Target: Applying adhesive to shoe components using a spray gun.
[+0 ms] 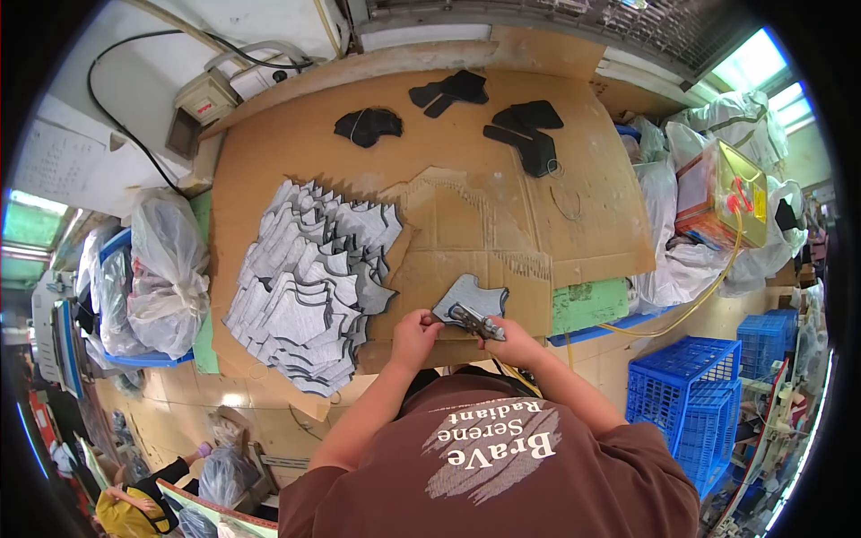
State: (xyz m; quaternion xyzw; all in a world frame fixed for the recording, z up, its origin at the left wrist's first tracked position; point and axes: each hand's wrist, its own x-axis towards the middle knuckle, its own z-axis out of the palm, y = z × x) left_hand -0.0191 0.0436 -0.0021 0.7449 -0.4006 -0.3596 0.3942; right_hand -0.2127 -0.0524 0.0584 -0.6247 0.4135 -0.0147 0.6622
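Observation:
Near the front edge of the cardboard-covered table, my left hand [416, 336] pinches the left corner of a grey cut piece [468, 292] with a dark edge. My right hand [511, 342] is wrapped round a metal spray gun [468, 318], its front end over the same piece. Part of the piece is hidden beneath the gun. To the left, a large overlapping heap of similar grey pieces [300, 291] spreads over the cardboard [439, 238]. Several black cut pieces [368, 126] lie farther back in small groups, some with a thin loop of string.
Plastic-wrapped bundles [166, 269] stand at the left beside the table. On the right, a metal can [717, 193] with a red fitting feeds a yellow hose [691, 309]. Blue crates [682, 394] stack on the floor at right. Another person [139, 507] sits at lower left.

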